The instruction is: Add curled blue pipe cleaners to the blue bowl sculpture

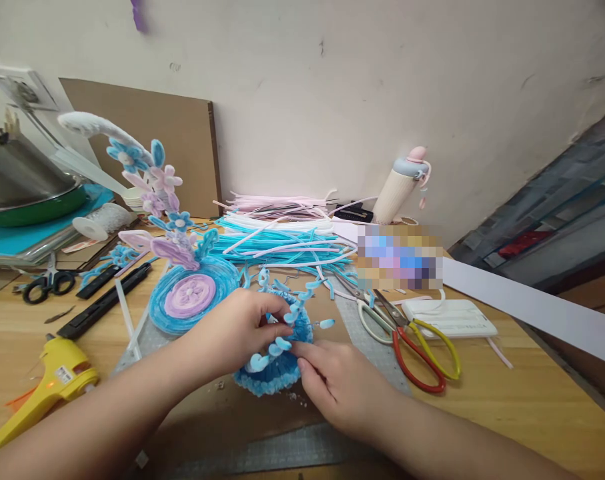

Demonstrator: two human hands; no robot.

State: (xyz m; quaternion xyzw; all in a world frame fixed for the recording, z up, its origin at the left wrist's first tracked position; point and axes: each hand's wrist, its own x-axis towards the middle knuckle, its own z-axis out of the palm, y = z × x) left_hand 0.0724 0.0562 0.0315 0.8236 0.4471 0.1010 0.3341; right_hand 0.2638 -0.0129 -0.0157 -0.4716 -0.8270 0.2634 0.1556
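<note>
A round, ruffled blue pipe-cleaner piece (269, 385) lies in front of me on a brown board (242, 423). Curled blue pipe-cleaner strands (309, 291) rise from its middle, and a stem with a pale blue tip (325, 324) sticks out to the right. My left hand (232, 330) is closed in a pinch at the centre of the piece, thumb and index finger on a curled strand. From the right, my right hand (335, 380) meets it with closed fingers, index and thumb tips at the piece's edge and strand base. Exactly what lies between the fingertips is partly hidden.
Behind stands a blue-and-lilac disc base (157, 303) with a flowered stem (155, 183). Bundles of pipe cleaners (282, 243) lie at the back. Scissors (422, 357) and a white power bank (452, 318) are right; a yellow glue gun (57, 380) is left. A bottle (395, 190) leans by the wall.
</note>
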